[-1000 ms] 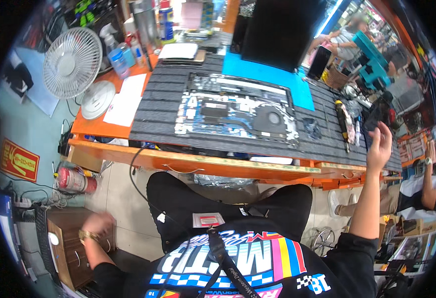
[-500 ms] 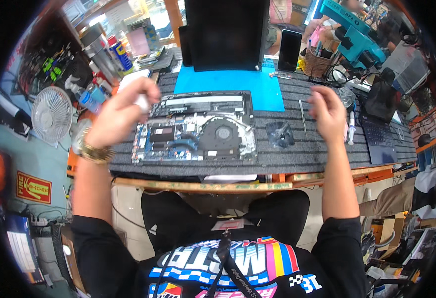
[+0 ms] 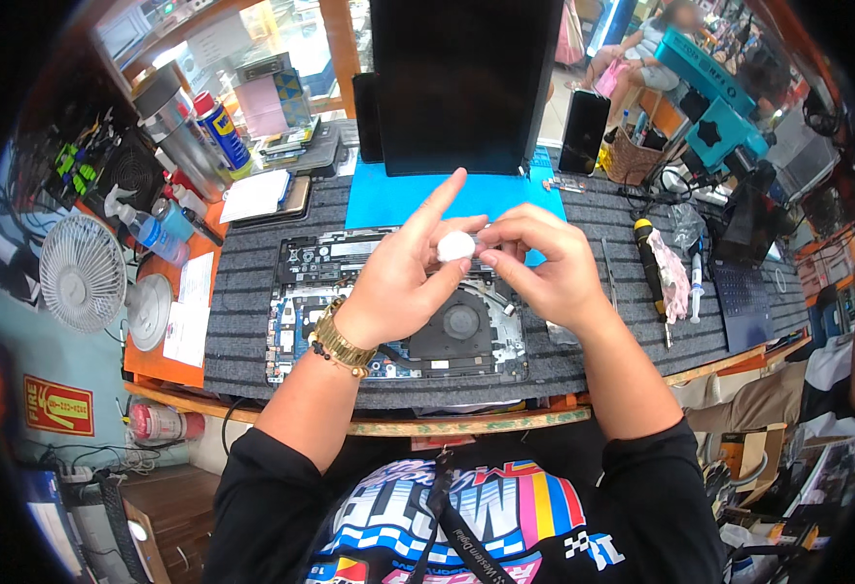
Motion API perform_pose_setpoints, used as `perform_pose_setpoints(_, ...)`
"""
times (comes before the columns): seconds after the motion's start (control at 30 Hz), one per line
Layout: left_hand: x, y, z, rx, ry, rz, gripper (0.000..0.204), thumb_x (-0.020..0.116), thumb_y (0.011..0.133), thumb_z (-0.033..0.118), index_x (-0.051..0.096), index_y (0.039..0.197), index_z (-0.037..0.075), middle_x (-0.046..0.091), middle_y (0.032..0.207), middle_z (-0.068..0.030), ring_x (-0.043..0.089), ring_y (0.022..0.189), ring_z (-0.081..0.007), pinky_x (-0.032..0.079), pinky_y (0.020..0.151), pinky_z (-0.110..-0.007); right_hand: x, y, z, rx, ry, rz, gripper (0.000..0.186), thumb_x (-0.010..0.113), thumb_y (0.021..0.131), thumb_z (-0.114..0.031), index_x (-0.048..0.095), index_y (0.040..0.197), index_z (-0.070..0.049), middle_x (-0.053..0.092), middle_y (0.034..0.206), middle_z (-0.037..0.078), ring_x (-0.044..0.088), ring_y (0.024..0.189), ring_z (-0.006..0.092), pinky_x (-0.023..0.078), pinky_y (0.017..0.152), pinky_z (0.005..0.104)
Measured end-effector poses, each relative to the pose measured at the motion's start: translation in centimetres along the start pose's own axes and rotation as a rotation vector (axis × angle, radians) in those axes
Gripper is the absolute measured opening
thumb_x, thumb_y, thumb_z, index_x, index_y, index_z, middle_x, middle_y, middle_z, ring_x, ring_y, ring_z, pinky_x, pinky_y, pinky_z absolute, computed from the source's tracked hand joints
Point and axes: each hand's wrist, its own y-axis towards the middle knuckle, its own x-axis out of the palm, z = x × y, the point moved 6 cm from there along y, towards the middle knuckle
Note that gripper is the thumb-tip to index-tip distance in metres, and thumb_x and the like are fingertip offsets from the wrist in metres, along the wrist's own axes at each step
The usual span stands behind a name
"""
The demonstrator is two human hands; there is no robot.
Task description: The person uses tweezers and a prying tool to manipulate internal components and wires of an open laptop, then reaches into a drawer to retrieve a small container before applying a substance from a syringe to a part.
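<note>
Over an opened laptop base (image 3: 398,364), a small round white wad, like cotton, (image 3: 456,246) sits between the thumb and fingers of my left hand (image 3: 403,277). The index finger of that hand points up and away. From the right, my right hand (image 3: 549,268) pinches at the edge of the same wad with bent thumb and fingers. Beneath my hands the laptop's round fan (image 3: 461,321), dark battery (image 3: 325,255) and blue circuit board (image 3: 289,319) lie exposed. My left forearm and hand cover part of the board.
A dark screen (image 3: 456,88) stands on a blue mat (image 3: 374,200) behind the laptop. At right lie a yellow-black screwdriver (image 3: 649,263), a pink cloth (image 3: 675,282) and a syringe (image 3: 697,282). A white fan (image 3: 82,273) and spray bottle (image 3: 145,229) stand left.
My hands, apart on either side of the laptop before, have come together above it, both at the white wad. The whole view has shifted, and the screwdriver and pink cloth now show at right.
</note>
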Motion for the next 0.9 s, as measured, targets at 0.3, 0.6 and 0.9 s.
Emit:
perform_pose_setpoints(0.3, -1.6, -0.9, 0.0, -0.09, 0.315, 0.048, 0.05, 0.067, 0.104, 0.001, 0.053, 0.151, -0.004, 0.073, 0.123, -0.0102, 0.07, 0.104, -0.0092, 0.058, 0.087, -0.025, 2.1, 1.1, -2.5, -0.052, -0.321, 0.007, 0.008, 0.076, 0.09, -0.002, 0.076, 0.098, 0.0, 0.07, 0.088, 0.009, 0.066, 0.07, 0.0188, 0.053, 0.063, 0.0313)
perform_pose_setpoints(0.6, -1.3, -1.0, -0.2, 0.054, -0.023, 0.163, 0.046, 0.069, 0.101, 0.003, 0.057, 0.145, -0.006, 0.076, 0.114, -0.0135, 0.074, 0.097, -0.0138, 0.06, 0.082, -0.028, 1.8, 2.5, -2.6, 0.054, -0.226, -0.115, 0.004, 0.074, 0.091, 0.0, 0.073, 0.094, 0.001, 0.07, 0.086, 0.008, 0.065, 0.072, 0.0142, 0.052, 0.065, 0.0299)
perform_pose_setpoints(0.9, -1.0, -1.4, -0.6, -0.028, 0.225, 0.244, 0.023, 0.071, 0.103, 0.01, 0.069, 0.12, -0.005, 0.078, 0.099, -0.0092, 0.074, 0.086, -0.0094, 0.06, 0.074, -0.026, 1.4, 1.5, -0.6, -0.102, -0.232, -0.155, 0.004, 0.075, 0.092, -0.001, 0.073, 0.094, 0.001, 0.069, 0.086, 0.01, 0.066, 0.072, 0.02, 0.052, 0.065, 0.0308)
